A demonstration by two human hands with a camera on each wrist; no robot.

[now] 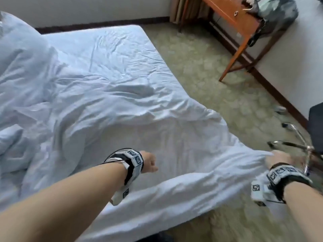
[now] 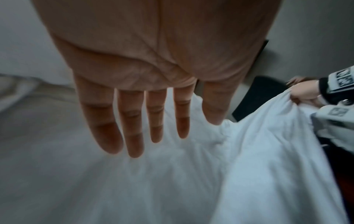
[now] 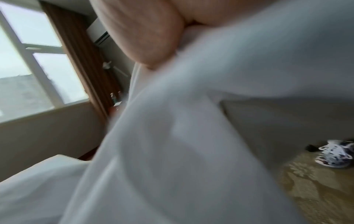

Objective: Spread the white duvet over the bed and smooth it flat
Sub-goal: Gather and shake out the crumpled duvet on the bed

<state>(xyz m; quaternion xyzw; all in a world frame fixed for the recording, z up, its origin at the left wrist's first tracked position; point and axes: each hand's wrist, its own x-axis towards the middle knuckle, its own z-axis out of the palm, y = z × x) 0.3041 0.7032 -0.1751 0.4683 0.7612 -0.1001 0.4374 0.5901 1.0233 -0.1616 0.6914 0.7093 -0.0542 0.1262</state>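
1. The wrinkled white fabric duvet (image 1: 122,110) is lying on the wide white-sheeted bed (image 1: 104,46). It is bunching high at the left, and the far part of the sheet is showing bare.
2. The right hand (image 1: 277,159) is gripping the near right corner of the duvet with fingers curled around the cloth, holding it out past the bed side, above the pale patterned carpet (image 1: 209,70).
3. The left hand (image 2: 153,60) is hovering over the duvet with all fingers straight and spread, holding nothing. I cannot tell if it is touching the cloth.
4. An orange-brown wooden desk (image 1: 232,16) is standing by the wall.
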